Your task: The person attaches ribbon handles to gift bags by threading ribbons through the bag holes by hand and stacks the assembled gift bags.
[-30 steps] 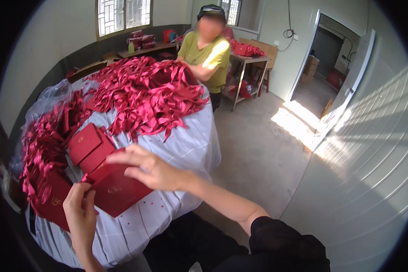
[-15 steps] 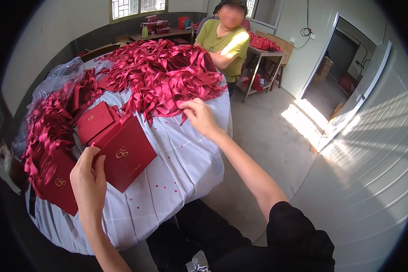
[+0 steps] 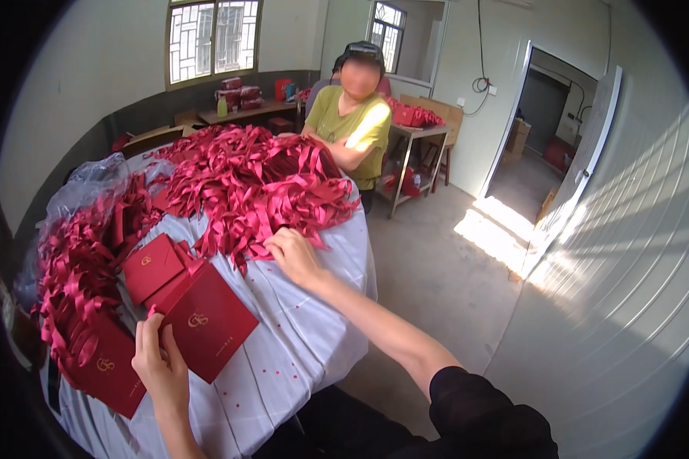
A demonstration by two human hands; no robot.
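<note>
My left hand (image 3: pixel 163 367) is closed on the upper left edge of a flat dark red paper gift bag (image 3: pixel 218 333) with a gold emblem. Behind that bag lie more red bags (image 3: pixel 155 268), partly overlapped by it. At the near edge of a big heap of crimson ribbons (image 3: pixel 260 199), my right hand (image 3: pixel 293 256) has its fingertips pinched together on a ribbon. The exact grip is partly hidden by the fingers.
A white cloth (image 3: pixel 325 294) dotted with small red bits covers the table. Ribboned bags (image 3: pixel 103 371) line its left side beside clear plastic (image 3: pixel 92 187). Across the heap is a person in a yellow-green shirt (image 3: pixel 344 126). A side table (image 3: pixel 417 130) stands behind.
My view has tilted upward, so the scene sits lower in the picture. Both hands keep about the same places at the bag and the ribbons.
</note>
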